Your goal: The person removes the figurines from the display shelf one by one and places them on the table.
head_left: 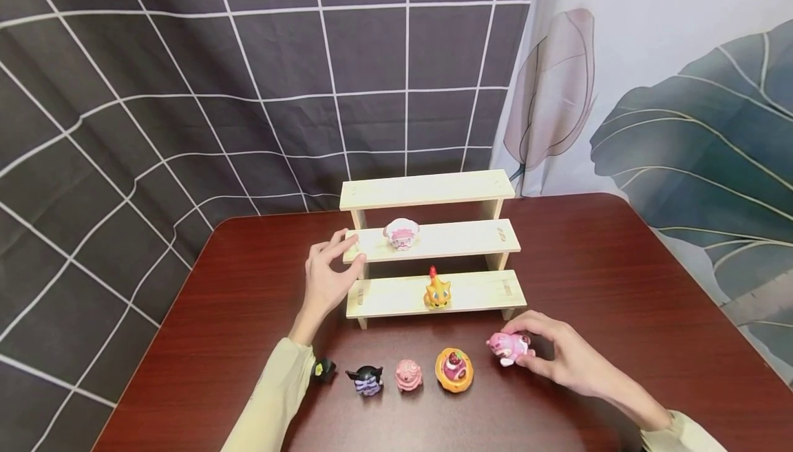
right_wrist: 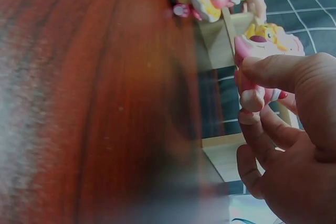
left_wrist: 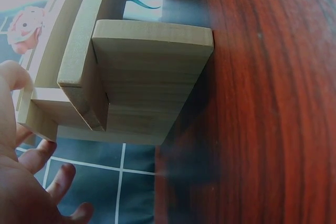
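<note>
Between the thumb and fingers of my right hand (head_left: 566, 357), a small pink bear figurine (head_left: 508, 347) is pinched, lying sideways over the table right of the shelf. In the right wrist view the thumb presses one side of the bear (right_wrist: 245, 82) with fingertips opposite. My left hand (head_left: 328, 276) grips the left end of the middle step of a three-tier wooden shelf (head_left: 464, 237), thumb and fingers on either side of the board. On that step stands a white and pink figurine (head_left: 401, 234). An orange figurine with a red tip (head_left: 438, 294) stands on the lowest step.
In front of the shelf, a row of figurines lies on the dark red table (head_left: 235, 300): a black one (head_left: 323, 369) beside the left sleeve, a black and purple one (head_left: 367, 381), a pink one (head_left: 409, 375) and an orange tart-shaped one (head_left: 454, 370). A checked curtain (head_left: 266, 60) hangs behind.
</note>
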The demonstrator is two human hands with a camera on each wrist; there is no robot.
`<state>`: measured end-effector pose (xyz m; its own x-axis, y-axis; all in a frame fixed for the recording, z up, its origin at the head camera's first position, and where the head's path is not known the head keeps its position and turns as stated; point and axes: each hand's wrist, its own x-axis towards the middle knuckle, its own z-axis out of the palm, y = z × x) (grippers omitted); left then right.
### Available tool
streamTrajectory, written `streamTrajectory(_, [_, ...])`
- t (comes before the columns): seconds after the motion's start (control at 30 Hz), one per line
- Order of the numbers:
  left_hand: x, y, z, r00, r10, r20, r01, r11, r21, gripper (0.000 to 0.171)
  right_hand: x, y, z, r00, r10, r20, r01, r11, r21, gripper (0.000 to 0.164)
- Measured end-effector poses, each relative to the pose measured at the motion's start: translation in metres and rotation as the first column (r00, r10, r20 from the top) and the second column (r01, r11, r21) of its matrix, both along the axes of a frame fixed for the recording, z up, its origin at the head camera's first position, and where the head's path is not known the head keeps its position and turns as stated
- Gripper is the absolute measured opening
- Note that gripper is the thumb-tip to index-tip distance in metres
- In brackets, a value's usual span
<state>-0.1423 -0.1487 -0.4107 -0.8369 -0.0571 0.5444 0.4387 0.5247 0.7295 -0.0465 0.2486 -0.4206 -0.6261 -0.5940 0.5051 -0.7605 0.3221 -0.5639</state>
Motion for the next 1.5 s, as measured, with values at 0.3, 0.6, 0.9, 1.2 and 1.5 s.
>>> streamTrajectory(0.3, [-0.001, 0.0, -0.001, 1.0, 0.009, -0.005, -0.009, 1.0, -0.005, 0.037, 0.005, -0.001, -0.016, 1.0, 0.01, -0.024, -0.01, 1.0, -0.003, 0.059])
streamTrajectory(0.6, [-0.001, 0.0, -0.001, 1.0, 0.005, 0.006, -0.005, 1.0, 0.004, 0.037, 0.01, -0.002, -0.028, 1.0, 0.018, -0.015, -0.018, 1.0, -0.004, 0.059])
streamTrajectory(0.9, [-0.001, 0.0, -0.001, 1.0, -0.002, 0.007, 0.002, 1.0, 0.008, 0.037, 0.01, -0.004, -0.029, 0.999, 0.014, -0.029, -0.014, 1.0, 0.005, 0.058])
streamTrajectory(1.2, [-0.002, -0.001, -0.003, 1.0, 0.0, -0.006, 0.0, 1.0, 0.009, 0.036, 0.01, -0.007, -0.029, 1.0, 0.007, -0.026, -0.007, 1.0, 0.018, 0.059])
streamTrajectory(1.5, [-0.003, -0.001, -0.004, 1.0, 0.005, -0.011, -0.005, 1.0, 0.011, 0.037, 0.009, -0.008, -0.028, 0.999, -0.009, -0.048, 0.012, 0.999, 0.052, 0.058])
